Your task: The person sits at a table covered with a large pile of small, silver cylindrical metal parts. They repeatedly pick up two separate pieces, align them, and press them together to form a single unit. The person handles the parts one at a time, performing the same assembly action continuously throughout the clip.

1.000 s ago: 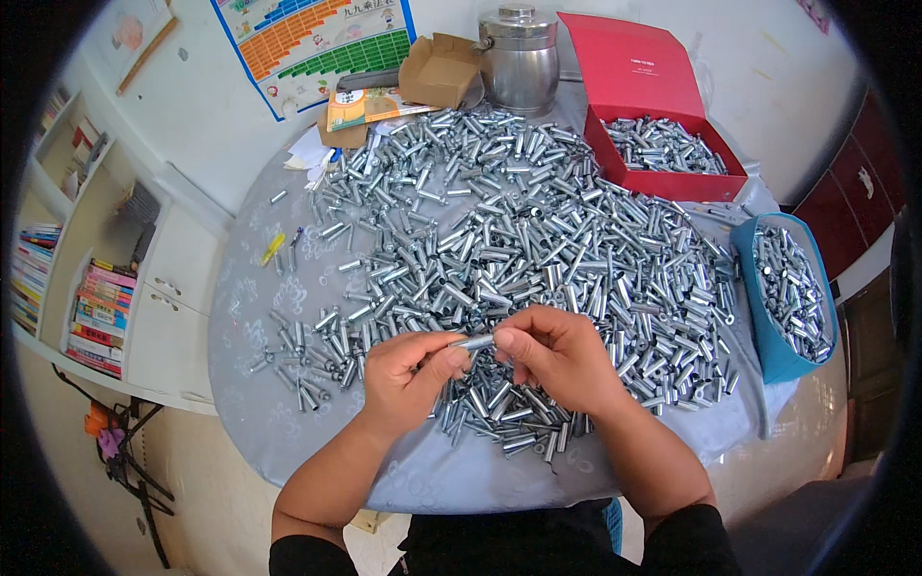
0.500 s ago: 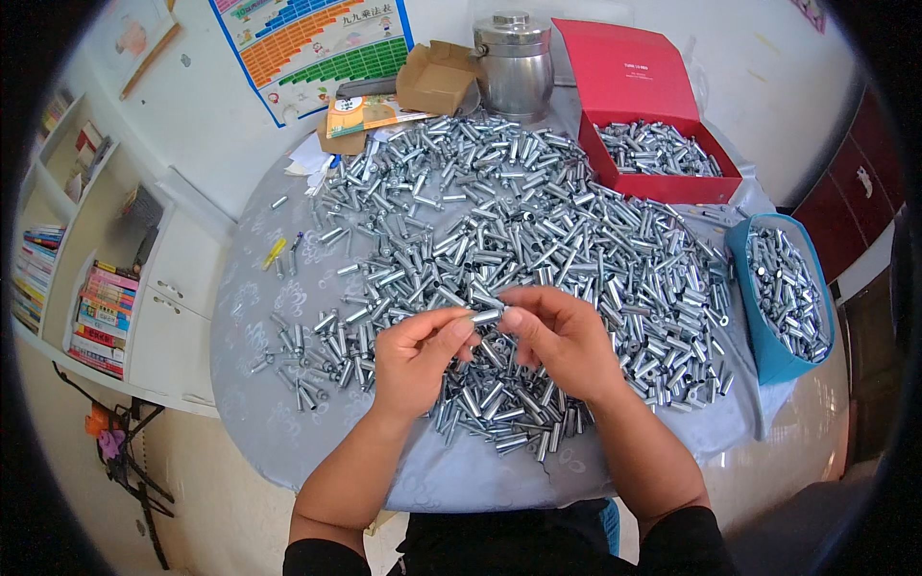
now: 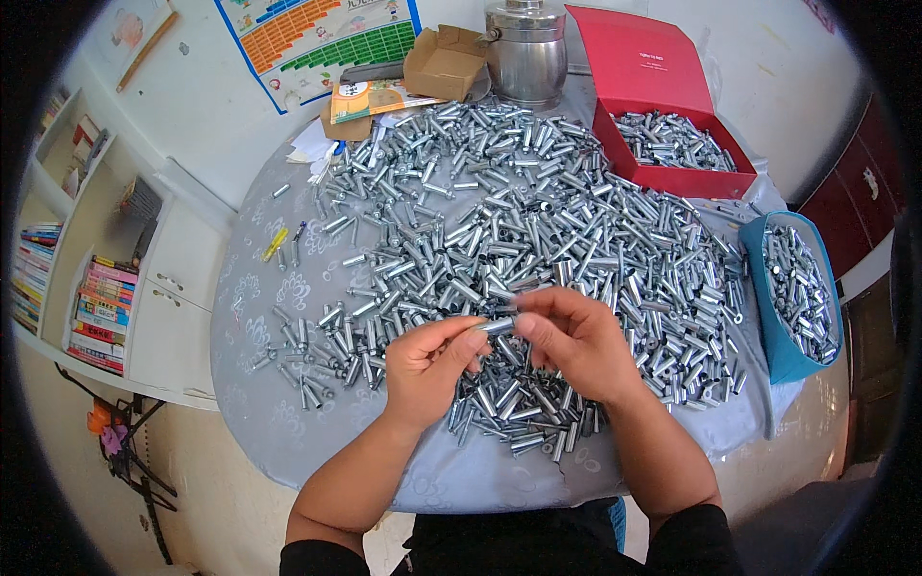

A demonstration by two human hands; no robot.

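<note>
Between my hands, just above a heap of silvery metal sleeves and bolts (image 3: pixel 499 221), is a short shiny metal sleeve (image 3: pixel 497 326). My left hand (image 3: pixel 429 370) pinches its left end between thumb and forefinger. On the other end, the thumb and fingertips of my right hand (image 3: pixel 581 346) close in a pinch. Whether a bolt sits inside the sleeve is too small to tell. Loose sleeves lie right under and around both hands.
A red box (image 3: pixel 684 180) with its lid up and a blue bin (image 3: pixel 780 336), both full of metal parts, stand at the right. At the back are a steel pot (image 3: pixel 526 58) and a cardboard box (image 3: pixel 444 65). A yellow pen-like thing (image 3: pixel 276 244) lies left on the grey tablecloth (image 3: pixel 259 384).
The view has shifted slightly, so the table's contents sit a little differently in it. Both hands keep their pinch around the sleeve, with the right fingers only slightly moved.
</note>
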